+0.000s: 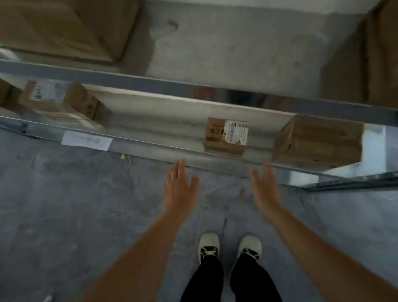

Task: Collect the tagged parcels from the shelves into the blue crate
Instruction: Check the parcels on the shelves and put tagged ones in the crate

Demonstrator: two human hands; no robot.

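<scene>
1. Left hand [178,187] and right hand [264,186]: fingers straight, spread, holding nothing, just short of the shelf [144,141] front edge.
2. Small tagged parcel [225,135] sits near that front edge, between and beyond both hands.
3. Larger box [317,140] beside it, toward the right end.

shelf rail [139,80]: grey metal, glossy | small parcel [225,135]: matt brown cardboard, white paper label | large box [317,140]: creased matt cardboard | floor [53,199]: rough mottled grey concrete | shoes [208,245]: pale cloth | trousers [200,292]: black cloth
</scene>
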